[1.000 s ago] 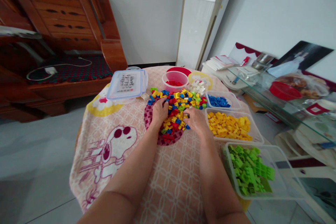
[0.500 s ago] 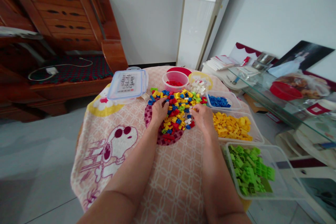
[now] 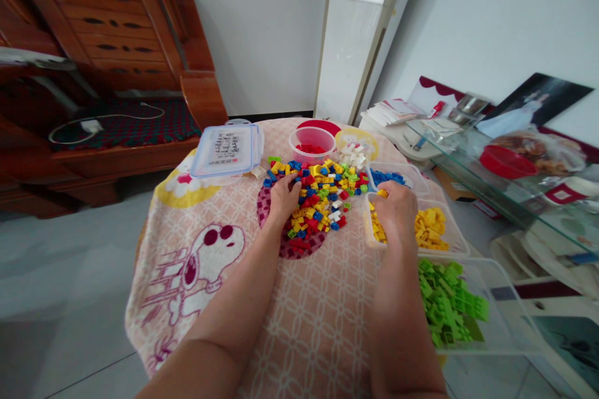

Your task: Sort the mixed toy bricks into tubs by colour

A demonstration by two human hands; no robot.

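A mixed pile of toy building bricks (image 3: 321,194) in yellow, red, blue, green and white lies mid-table. At the pile's left edge rests my left hand (image 3: 283,197), thumb and fingers a little apart, with nothing visible between them. My right hand (image 3: 397,207) is above the clear box of yellow bricks (image 3: 430,229), its fingers closed on a yellow brick (image 3: 382,193). Behind that hand is a smaller clear box of blue bricks (image 3: 389,178). Nearer to me stands a box of green bricks (image 3: 449,302), partly covered by my right forearm.
A round tub (image 3: 312,142) with red bricks stands behind the pile, beside loose white bricks (image 3: 353,154). A clear lidded box (image 3: 228,149) lies at the back left. The table wears a patterned cloth (image 3: 318,318). To the right is a glass shelf (image 3: 510,181) with household items.
My right hand has moved right, from the pile's right edge to over the box of yellow bricks, carrying a yellow brick. The left hand has stayed in place.
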